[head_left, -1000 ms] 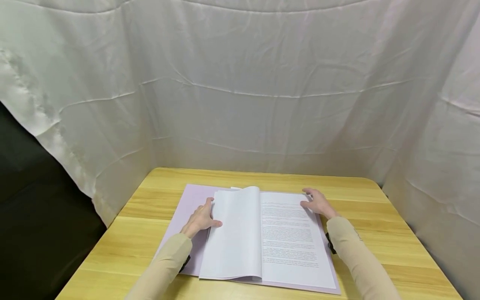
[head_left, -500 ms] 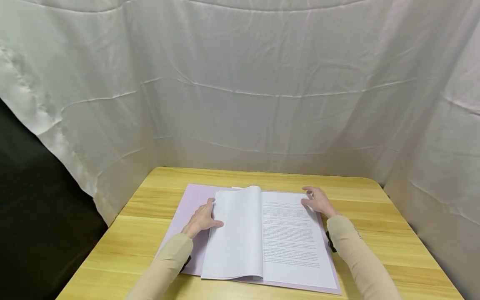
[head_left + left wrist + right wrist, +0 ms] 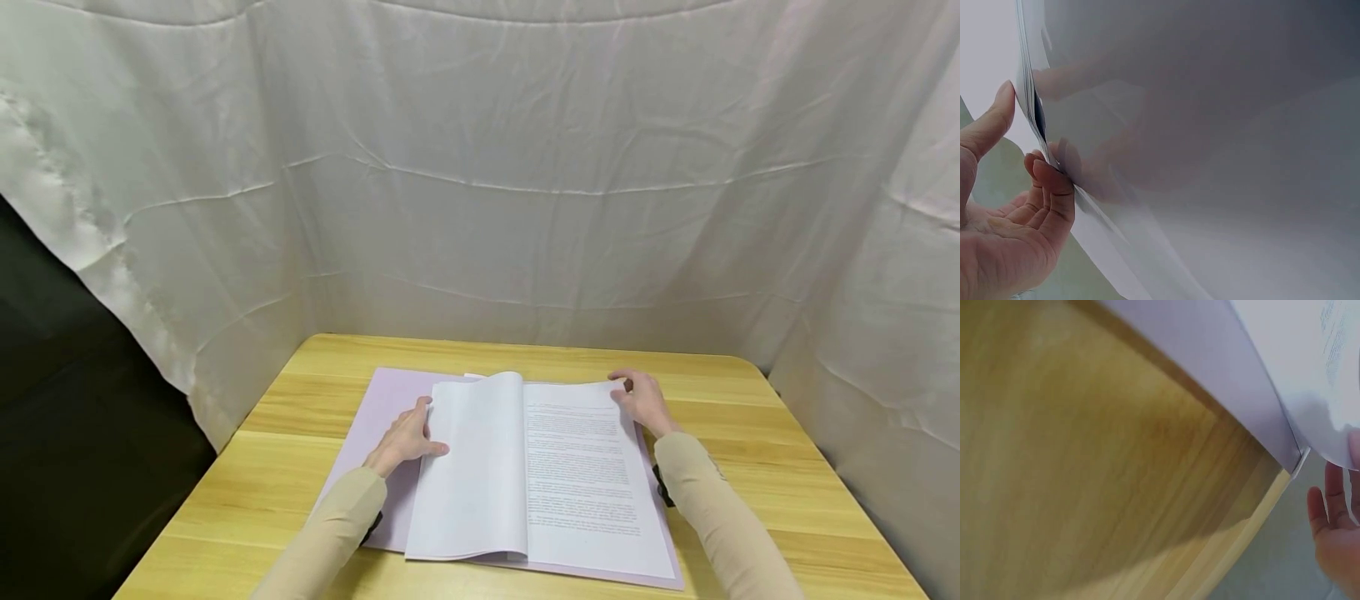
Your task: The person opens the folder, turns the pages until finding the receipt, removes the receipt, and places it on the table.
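Note:
A lilac folder [image 3: 378, 408] lies open on the table with white sheets in it. Turned-over pages [image 3: 472, 467], blank side up, cover part of its left side; a printed page [image 3: 577, 467] faces up on the right. My left hand [image 3: 405, 435] holds the turned pages at their left edge, thumb on top. In the left wrist view, thumb and curled fingers meet the edge of the page stack [image 3: 1027, 81], beside a glossy surface. My right hand [image 3: 643, 404] pinches the printed page's far right corner, which is lifted and bends in the right wrist view.
The wooden table [image 3: 247, 475] extends around the folder, and its edge [image 3: 1235, 562] is close to the folder's corner in the right wrist view. Pale grey curtains [image 3: 525, 208] hang behind and beside it, with black cloth [image 3: 67, 433] at the left.
My right thumb and fingers have closed on the printed page's far corner and raised it slightly. My left hand stays at the turned pages.

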Demonstrator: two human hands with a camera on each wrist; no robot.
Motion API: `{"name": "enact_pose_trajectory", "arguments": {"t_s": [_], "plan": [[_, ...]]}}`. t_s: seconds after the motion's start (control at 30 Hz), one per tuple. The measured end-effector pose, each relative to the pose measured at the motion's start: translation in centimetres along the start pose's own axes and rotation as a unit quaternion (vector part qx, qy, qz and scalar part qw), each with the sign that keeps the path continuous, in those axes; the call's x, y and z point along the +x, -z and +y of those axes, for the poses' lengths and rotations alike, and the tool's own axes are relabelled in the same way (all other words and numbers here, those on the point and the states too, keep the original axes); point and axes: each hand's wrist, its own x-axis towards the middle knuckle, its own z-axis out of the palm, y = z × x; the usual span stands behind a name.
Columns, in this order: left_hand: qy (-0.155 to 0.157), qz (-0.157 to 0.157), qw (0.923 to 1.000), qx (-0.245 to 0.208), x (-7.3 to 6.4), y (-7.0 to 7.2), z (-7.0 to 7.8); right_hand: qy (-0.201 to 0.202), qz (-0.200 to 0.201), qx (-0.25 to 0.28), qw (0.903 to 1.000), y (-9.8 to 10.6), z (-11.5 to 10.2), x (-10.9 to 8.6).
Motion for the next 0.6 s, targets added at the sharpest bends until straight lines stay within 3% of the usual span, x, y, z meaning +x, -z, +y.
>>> {"name": "enact_pose_trajectory", "arguments": {"t_s": [0.43, 0.6], "plan": [[-0.004, 0.0, 1.0, -0.005, 0.26, -0.01, -0.08, 0.029, 0.047, -0.034, 0.9979, 0.03, 0.24, -0.19], [-0.007, 0.002, 0.9998, -0.02, 0.34, 0.02, -0.12, 0.036, 0.068, -0.023, 0.9968, 0.1, 0.22, -0.37]]}}
